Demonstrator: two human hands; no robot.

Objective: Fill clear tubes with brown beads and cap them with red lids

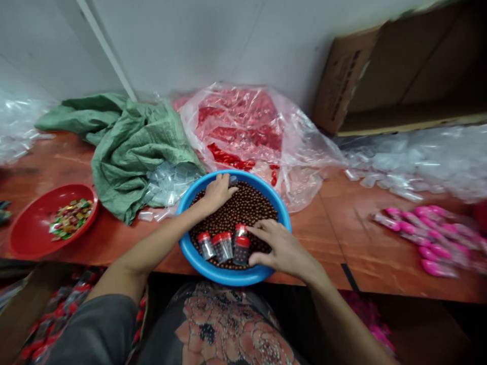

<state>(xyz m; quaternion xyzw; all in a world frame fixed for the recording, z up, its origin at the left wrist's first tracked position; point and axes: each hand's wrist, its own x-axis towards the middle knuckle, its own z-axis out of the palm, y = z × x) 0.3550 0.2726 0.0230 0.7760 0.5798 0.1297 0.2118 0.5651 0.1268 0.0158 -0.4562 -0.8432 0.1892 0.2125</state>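
Note:
A blue basin [283, 218] holds many small brown balls [251, 203]. Over its back left part is my left hand [217, 195], its fingers curled around a clear container [233, 179], which is mostly hidden. Several clear jars with red caps lie on the balls at the front, among them one at the left [206, 247] and one at the right [242, 251]. My right hand [279, 247] is over the basin's right side, thumb and fingers apart, fingertips beside the red caps. Nothing shows in its grasp.
At the left are a red bowl [28, 223] of wrapped candies and a green cloth [133, 147] with clear containers [171, 182]. Behind the basin lies a plastic bag [243, 116] of red caps. Pink-capped tubes [429, 233], more clear containers [411, 162] and a cardboard box [342, 81] are right.

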